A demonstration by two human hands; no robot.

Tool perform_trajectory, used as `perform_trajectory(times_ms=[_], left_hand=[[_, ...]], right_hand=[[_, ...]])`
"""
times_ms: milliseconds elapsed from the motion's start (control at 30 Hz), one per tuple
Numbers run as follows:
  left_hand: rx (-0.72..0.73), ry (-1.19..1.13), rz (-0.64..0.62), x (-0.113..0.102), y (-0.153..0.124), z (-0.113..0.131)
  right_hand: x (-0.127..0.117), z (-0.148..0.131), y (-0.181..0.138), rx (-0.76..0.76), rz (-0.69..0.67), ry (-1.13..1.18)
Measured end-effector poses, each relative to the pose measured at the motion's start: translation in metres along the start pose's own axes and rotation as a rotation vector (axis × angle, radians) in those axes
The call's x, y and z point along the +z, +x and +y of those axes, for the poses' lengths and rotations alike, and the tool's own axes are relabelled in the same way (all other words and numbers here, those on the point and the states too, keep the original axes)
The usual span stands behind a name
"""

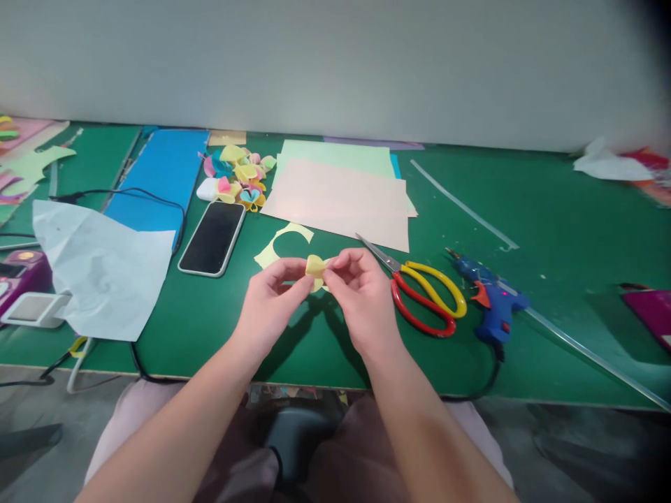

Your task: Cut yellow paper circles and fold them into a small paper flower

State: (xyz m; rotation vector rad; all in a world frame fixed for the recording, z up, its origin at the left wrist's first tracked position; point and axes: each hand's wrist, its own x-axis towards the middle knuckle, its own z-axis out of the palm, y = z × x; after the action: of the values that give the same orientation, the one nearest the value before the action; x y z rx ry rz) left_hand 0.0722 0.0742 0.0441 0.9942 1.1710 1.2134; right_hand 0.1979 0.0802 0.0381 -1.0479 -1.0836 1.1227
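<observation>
Between my two hands, over the green table (210, 314), is a small curled yellow paper piece (315, 267). My left hand (273, 299) pinches it from the left side with thumb and fingers. From the right, my right hand (361, 297) closes its thumb and fingertips on the same piece. A pale yellow paper offcut (270, 249) with a round cut-out lies just behind my left hand. Scissors (419, 283) with one red and one yellow handle rest beside my right hand, blades pointing away to the left.
A blue glue gun (495, 300) with a clear glue stick lies on the right. Pastel paper sheets (340, 199) are stacked ahead, near a pile of colourful paper flowers (241, 171). A phone (214, 237) and a crumpled white sheet (105, 265) lie left, among black cables.
</observation>
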Motion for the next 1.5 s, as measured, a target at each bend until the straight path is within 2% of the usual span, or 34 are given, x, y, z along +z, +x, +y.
perform_trajectory(times_ms=[167, 233, 400, 467, 567, 667, 767, 867, 1000, 1200, 1333, 1500], left_hand=[[-0.101, -0.061, 0.053, -0.003, 0.003, 0.001], [-0.167, -0.132, 0.047, -0.005, 0.005, 0.000], [-0.278, -0.280, 0.047, -0.011, 0.009, 0.000], [-0.308, -0.303, 0.034, -0.012, 0.009, 0.000], [-0.334, -0.311, 0.004, -0.013, 0.009, 0.001], [-0.309, -0.284, -0.016, -0.012, 0.007, 0.001], [-0.187, -0.197, -0.008, -0.010, 0.004, 0.002], [-0.017, -0.065, 0.029, -0.007, 0.000, 0.003], [0.135, 0.085, 0.017, -0.004, -0.004, 0.006], [0.327, 0.280, 0.017, -0.005, -0.005, 0.004], [0.384, 0.350, 0.069, -0.007, -0.007, 0.005], [0.454, 0.427, 0.104, -0.007, -0.008, 0.009]], right_hand=[[0.001, -0.006, -0.004, -0.062, -0.057, -0.214], [-0.002, -0.008, -0.004, -0.177, -0.103, -0.370], [-0.009, -0.005, -0.002, -0.597, -0.214, -0.779], [-0.010, -0.003, -0.001, -0.677, -0.212, -0.885], [-0.010, -0.001, -0.002, -0.720, -0.200, -0.966], [-0.009, -0.002, -0.003, -0.727, -0.182, -0.961], [-0.008, -0.004, -0.003, -0.693, -0.133, -0.878], [-0.008, -0.007, -0.004, -0.563, -0.092, -0.736], [-0.006, -0.011, -0.005, -0.362, -0.086, -0.545], [-0.005, -0.013, -0.005, -0.212, -0.109, -0.367], [-0.006, -0.014, -0.005, -0.164, -0.115, -0.342], [-0.010, -0.017, -0.004, -0.211, -0.113, -0.330]])
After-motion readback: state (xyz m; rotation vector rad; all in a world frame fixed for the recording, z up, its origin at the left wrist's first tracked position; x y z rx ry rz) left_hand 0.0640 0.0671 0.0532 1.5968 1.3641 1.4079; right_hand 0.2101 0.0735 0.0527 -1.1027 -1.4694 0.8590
